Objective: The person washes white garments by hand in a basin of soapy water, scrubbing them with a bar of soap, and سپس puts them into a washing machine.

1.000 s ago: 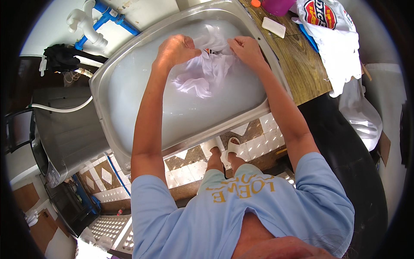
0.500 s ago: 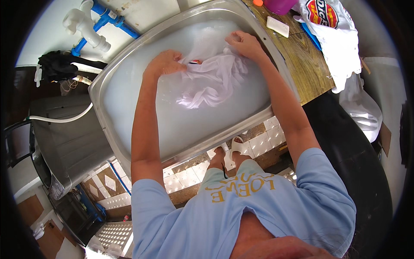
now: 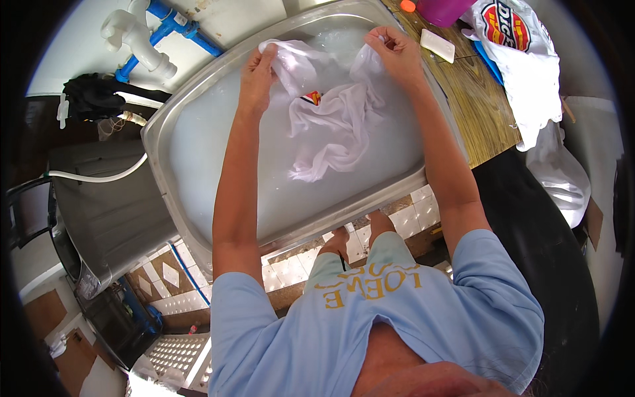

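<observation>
White garment (image 3: 338, 109) is trailing, pinched by left hand (image 3: 256, 71) at eleven o'clock, right hand (image 3: 401, 56) at one; sodden weight may be inviting slips.

White garment (image 3: 340, 118), wet, crumpled, partly lifted

Two hands (image 3: 256, 73) (image 3: 399, 58) and one wet garment (image 3: 336, 122) are counted.
One basin (image 3: 169, 198) is seen under the fingers (image 3: 266, 58); right of them, one white bar (image 3: 438, 46), one purple container (image 3: 442, 10), one orange object (image 3: 407, 6) and one printed garment (image 3: 522, 76) are found.
</observation>
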Motion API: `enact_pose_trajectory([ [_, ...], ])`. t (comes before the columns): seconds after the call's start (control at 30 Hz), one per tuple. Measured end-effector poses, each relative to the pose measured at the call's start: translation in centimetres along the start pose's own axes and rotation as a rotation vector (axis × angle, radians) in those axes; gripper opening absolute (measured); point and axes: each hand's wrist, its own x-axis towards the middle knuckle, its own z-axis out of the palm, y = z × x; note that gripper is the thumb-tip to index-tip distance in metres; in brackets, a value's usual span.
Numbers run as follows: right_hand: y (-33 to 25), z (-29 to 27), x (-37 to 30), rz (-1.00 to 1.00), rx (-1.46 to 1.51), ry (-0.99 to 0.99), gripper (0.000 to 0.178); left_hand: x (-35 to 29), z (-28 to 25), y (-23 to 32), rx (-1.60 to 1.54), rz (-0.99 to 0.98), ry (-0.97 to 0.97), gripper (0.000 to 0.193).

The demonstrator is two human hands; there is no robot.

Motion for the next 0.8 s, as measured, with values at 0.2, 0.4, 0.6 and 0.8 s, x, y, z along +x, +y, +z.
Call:
enact_pose_trajectory([
  [0.2,3.6,1.6,1.1,0.145,0.293,-0.144,0.034,-2.0,0.0,2.7,0.032,-0.09,0.104,0.024],
  [0.4,-4.4,4.8,1.2,-0.096,0.433,-0.557,0.023,-2.6,5.8,7.9,0.802,0.199,-0.101,0.022],
  [0.6,-12.0,4.6,5.4,-0.033,0.794,-0.576,0.011,-8.6,5.0,6.5,0.642,0.283,0.104,0.115],
  [0.8,-29.3,-0.3,6.9,-0.133,1.192,-0.66,0.008,-13.6,6.5,0.4,0.801,0.335,0.289,0.149],
])
